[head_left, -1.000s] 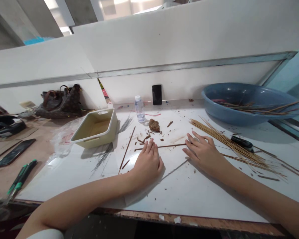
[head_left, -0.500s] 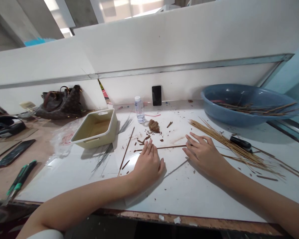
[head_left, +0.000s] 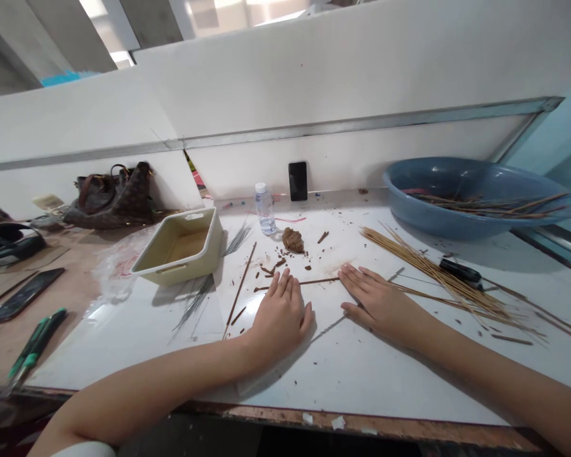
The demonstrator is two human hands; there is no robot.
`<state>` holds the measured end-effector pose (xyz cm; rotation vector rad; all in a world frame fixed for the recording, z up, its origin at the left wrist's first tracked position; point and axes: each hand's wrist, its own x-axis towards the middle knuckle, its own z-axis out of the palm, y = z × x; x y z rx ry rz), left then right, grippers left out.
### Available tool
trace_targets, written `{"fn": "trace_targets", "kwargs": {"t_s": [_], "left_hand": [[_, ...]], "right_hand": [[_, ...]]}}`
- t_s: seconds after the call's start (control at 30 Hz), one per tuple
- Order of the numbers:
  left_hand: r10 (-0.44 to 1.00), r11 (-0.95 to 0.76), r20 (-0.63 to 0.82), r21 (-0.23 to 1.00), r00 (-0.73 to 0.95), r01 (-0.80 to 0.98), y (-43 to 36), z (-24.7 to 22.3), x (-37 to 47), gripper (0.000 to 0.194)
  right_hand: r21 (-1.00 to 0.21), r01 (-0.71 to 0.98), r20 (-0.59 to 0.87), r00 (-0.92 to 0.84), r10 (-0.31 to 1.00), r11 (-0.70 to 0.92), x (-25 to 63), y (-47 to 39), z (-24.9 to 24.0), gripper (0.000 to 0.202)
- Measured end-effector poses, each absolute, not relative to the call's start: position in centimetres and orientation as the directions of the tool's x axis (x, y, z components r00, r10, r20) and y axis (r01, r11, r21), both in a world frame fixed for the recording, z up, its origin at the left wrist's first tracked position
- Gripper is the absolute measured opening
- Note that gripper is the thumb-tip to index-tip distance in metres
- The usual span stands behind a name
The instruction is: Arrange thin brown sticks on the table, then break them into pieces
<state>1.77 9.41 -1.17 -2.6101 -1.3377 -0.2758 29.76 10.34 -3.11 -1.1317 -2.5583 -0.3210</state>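
1. Yellowish plastic tub (head_left: 204, 265), left: stands apart from both hands; low risk of a knock.
2. Loose brown stick (head_left: 240, 285): lies between tub and left hand. Could be dragged if that hand slid left.
3. Left hand (head_left: 280, 311): palm down, fingers extended over the thin brown rod, gripping nothing.
4. Thin brown rod (head_left: 318, 280): lies left to right on the white tabletop (head_left: 342, 387), passing under the fingers of both hands. Uneven pressure could bend or crack it; brown crumbs (head_left: 280, 262) just beyond could cling if it rolled farther off.
5. Right hand (head_left: 378, 301): flat, fingers straight, nothing gripped. It hides the rod's right end; cannot tell where it stops.
6. Thin stick bundle (head_left: 419, 263), right: a rightward sweep could scatter it.
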Motion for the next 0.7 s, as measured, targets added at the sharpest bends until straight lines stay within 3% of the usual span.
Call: {"fn": "trace_targets", "kwargs": {"t_s": [0.17, 0.4, 0.6, 0.7], "left_hand": [[0.736, -0.596, 0.304, -0.133, 0.605, 0.792, 8.98, -0.85, 1.75, 0.055], [0.785, -0.556, 0.267, -0.095, 0.559, 0.826, 9.42, -0.85, 1.77, 0.062], [0.769, -0.554, 0.291, -0.142, 0.57, 0.82, 8.64, -0.21, 1.9, 0.057], [0.777, -0.569, 0.259, -0.101, 0.574, 0.816, 9.02, -0.36, 1.85, 0.06]], "right_hand": [[0.041, 0.751, 0.38, -0.621, 0.685, 0.659, 29.79, 10.14, -3.16, 0.05], [0.013, 0.763, 0.363, -0.606, 0.708, 0.647, 30.11, 10.71, -4.02, 0.075], [0.049, 0.738, 0.412, -0.628, 0.66, 0.673, 29.8, 10.2, -3.44, 0.054], [0.049, 0.751, 0.401, -0.618, 0.676, 0.658, 29.88, 10.4, -3.51, 0.059]]}}
